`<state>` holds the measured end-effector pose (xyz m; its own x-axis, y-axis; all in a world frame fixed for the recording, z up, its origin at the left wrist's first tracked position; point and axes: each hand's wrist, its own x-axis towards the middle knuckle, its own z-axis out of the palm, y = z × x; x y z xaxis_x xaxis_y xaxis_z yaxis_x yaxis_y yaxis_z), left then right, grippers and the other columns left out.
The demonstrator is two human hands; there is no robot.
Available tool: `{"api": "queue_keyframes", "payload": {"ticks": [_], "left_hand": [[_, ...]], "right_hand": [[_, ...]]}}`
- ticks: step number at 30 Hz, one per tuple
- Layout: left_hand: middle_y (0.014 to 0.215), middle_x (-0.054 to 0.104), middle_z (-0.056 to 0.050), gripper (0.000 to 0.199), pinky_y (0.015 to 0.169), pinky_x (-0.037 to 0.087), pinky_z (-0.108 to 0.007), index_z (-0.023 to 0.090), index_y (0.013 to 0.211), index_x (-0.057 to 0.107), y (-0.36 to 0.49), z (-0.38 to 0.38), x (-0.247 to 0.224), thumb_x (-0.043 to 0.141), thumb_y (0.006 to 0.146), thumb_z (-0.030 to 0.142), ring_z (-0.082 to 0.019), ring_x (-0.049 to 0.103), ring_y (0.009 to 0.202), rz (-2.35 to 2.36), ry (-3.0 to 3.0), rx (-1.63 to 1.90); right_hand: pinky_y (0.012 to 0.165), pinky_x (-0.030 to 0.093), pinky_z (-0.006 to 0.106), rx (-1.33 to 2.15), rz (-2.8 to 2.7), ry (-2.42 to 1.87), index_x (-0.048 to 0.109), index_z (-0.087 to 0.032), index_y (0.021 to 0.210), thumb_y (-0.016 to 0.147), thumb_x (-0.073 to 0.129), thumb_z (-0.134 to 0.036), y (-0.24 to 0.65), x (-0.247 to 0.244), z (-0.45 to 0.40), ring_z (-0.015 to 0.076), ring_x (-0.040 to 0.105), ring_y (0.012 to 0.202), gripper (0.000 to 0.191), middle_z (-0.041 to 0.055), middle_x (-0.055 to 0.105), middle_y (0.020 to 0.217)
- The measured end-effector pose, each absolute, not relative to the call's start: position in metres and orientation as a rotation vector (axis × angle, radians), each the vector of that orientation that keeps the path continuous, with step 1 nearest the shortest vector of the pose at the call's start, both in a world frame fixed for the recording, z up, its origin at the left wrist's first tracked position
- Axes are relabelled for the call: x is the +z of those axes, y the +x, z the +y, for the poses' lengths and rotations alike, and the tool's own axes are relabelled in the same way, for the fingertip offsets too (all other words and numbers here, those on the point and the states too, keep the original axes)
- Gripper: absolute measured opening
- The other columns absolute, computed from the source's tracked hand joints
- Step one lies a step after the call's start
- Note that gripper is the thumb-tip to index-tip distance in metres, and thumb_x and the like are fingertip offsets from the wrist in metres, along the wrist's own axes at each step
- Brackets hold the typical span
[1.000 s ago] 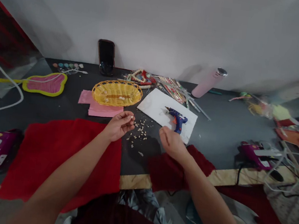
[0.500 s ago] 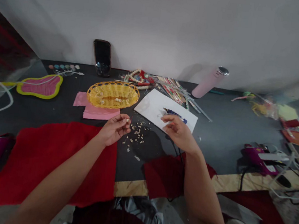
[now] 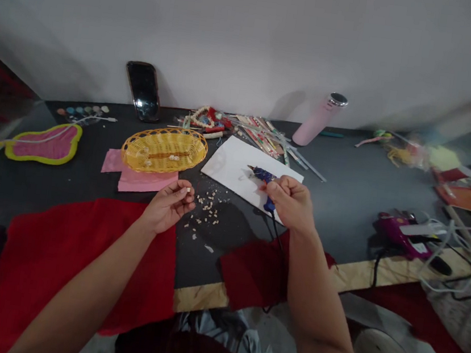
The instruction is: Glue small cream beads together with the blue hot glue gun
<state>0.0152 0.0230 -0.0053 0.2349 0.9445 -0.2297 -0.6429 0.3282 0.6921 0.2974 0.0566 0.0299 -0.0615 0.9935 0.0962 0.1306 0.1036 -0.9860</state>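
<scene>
Between the thumb and fingers of my left hand [image 3: 169, 205] is a small pale bead-like piece [image 3: 188, 190]. My right hand [image 3: 293, 202] is closed on a dark blue glue gun [image 3: 264, 174], whose nozzle points left over a white board [image 3: 237, 159]. The gun's black cord runs down toward the table's front edge. Small pale pieces [image 3: 210, 208] lie scattered on the dark table between my hands. Beyond my left hand, a yellow woven basket [image 3: 162, 162] sits on pink sheets [image 3: 144, 182] and holds a few small pale bits.
Red cloths [image 3: 92, 256] lie at the front edge. A phone [image 3: 143, 91] and a pink bottle [image 3: 320, 119] stand by the wall, with sticks and craft bits [image 3: 258, 133] between them. A purple device [image 3: 404, 234] with cables is on the right.
My right hand has taken hold of the glue gun and raised its handle from the white board. My left hand keeps its pinch on the small piece. The whole view has shifted slightly.
</scene>
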Motion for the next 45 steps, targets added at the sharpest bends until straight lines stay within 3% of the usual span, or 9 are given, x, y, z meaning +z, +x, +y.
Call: {"api": "queue_keyframes", "payload": {"ticks": [7, 12, 18, 23, 28, 32, 36, 39, 45], "left_hand": [[0.084, 0.059, -0.002, 0.013, 0.065, 0.052, -0.022, 0.016, 0.088, 0.061, 0.015, 0.023, -0.008, 0.065, 0.076, 0.015, -0.007, 0.054, 0.068, 0.701, 0.530, 1.152], [0.082, 0.059, -0.002, 0.014, 0.065, 0.053, -0.021, 0.015, 0.089, 0.063, 0.015, 0.023, -0.008, 0.065, 0.075, 0.014, -0.006, 0.055, 0.067, 0.706, 0.527, 1.154], [0.082, 0.059, -0.001, 0.015, 0.065, 0.052, -0.021, 0.015, 0.088, 0.063, 0.016, 0.023, -0.009, 0.067, 0.073, 0.014, -0.006, 0.055, 0.067, 0.729, 0.534, 1.152], [0.082, 0.059, -0.001, 0.013, 0.065, 0.052, -0.021, 0.016, 0.087, 0.062, 0.016, 0.022, -0.010, 0.066, 0.075, 0.016, -0.006, 0.054, 0.067, 0.716, 0.538, 1.153], [0.081, 0.059, 0.000, 0.013, 0.063, 0.051, -0.021, 0.017, 0.085, 0.062, 0.017, 0.022, -0.009, 0.067, 0.074, 0.018, -0.007, 0.054, 0.067, 0.707, 0.506, 1.175], [0.080, 0.058, 0.000, 0.014, 0.062, 0.050, -0.021, 0.017, 0.086, 0.062, 0.016, 0.024, -0.008, 0.068, 0.073, 0.017, -0.006, 0.053, 0.065, 0.698, 0.468, 1.206], [0.080, 0.058, 0.000, 0.014, 0.063, 0.049, -0.021, 0.017, 0.086, 0.062, 0.013, 0.025, -0.009, 0.067, 0.074, 0.015, -0.006, 0.053, 0.065, 0.690, 0.438, 1.258], [0.080, 0.058, 0.000, 0.014, 0.063, 0.049, -0.021, 0.017, 0.088, 0.063, 0.012, 0.025, -0.008, 0.066, 0.075, 0.015, -0.006, 0.053, 0.065, 0.680, 0.430, 1.266], [0.078, 0.058, 0.000, 0.016, 0.062, 0.048, -0.020, 0.016, 0.090, 0.063, 0.012, 0.025, -0.007, 0.066, 0.075, 0.015, -0.005, 0.052, 0.064, 0.688, 0.440, 1.263]], "right_hand": [[0.049, 0.037, 0.025, 0.602, -1.630, -1.712, 0.054, -0.019, 0.088, 0.073, 0.060, -0.041, 0.331, 0.029, 0.058, 0.0130, 0.053, 0.053, 0.027, -0.0005, 0.057, 0.065], [0.051, 0.033, 0.026, 0.588, -1.965, -2.202, 0.062, -0.020, 0.071, 0.076, 0.049, -0.059, 0.332, 0.038, 0.061, 0.0192, 0.059, 0.059, 0.041, 0.0043, 0.061, 0.056], [0.048, 0.029, 0.027, 0.421, -2.060, -2.289, 0.057, -0.019, 0.058, 0.075, 0.044, -0.063, 0.326, 0.019, 0.073, 0.0184, 0.055, 0.057, 0.049, 0.0073, 0.061, 0.061], [0.047, 0.031, 0.025, 0.608, -1.847, -2.102, 0.053, -0.018, 0.055, 0.073, 0.052, -0.054, 0.328, 0.020, 0.074, 0.0127, 0.048, 0.050, 0.041, 0.0009, 0.052, 0.050], [0.048, 0.040, 0.022, 1.084, -1.354, -1.507, 0.055, -0.019, 0.081, 0.071, 0.059, -0.035, 0.302, 0.033, 0.064, 0.0088, 0.047, 0.052, 0.020, -0.0030, 0.050, 0.063], [0.052, 0.046, 0.023, 1.335, -1.179, -1.199, 0.052, -0.022, 0.090, 0.071, 0.060, -0.032, 0.278, 0.031, 0.054, 0.0109, 0.053, 0.063, 0.023, -0.0009, 0.054, 0.075], [0.041, 0.035, 0.022, 1.486, -1.253, -1.066, 0.050, -0.024, 0.106, 0.074, 0.057, -0.034, 0.264, 0.026, 0.045, 0.0126, 0.053, 0.063, 0.034, 0.0047, 0.060, 0.093], [0.038, 0.028, 0.022, 1.603, -1.320, -0.992, 0.050, -0.024, 0.110, 0.077, 0.056, -0.039, 0.257, 0.027, 0.039, 0.0112, 0.045, 0.053, 0.036, 0.0031, 0.060, 0.079], [0.041, 0.032, 0.022, 1.758, -1.506, -0.861, 0.054, -0.021, 0.093, 0.082, 0.048, -0.058, 0.245, 0.030, 0.029, 0.0088, 0.040, 0.046, 0.039, -0.0025, 0.049, 0.058]]}}
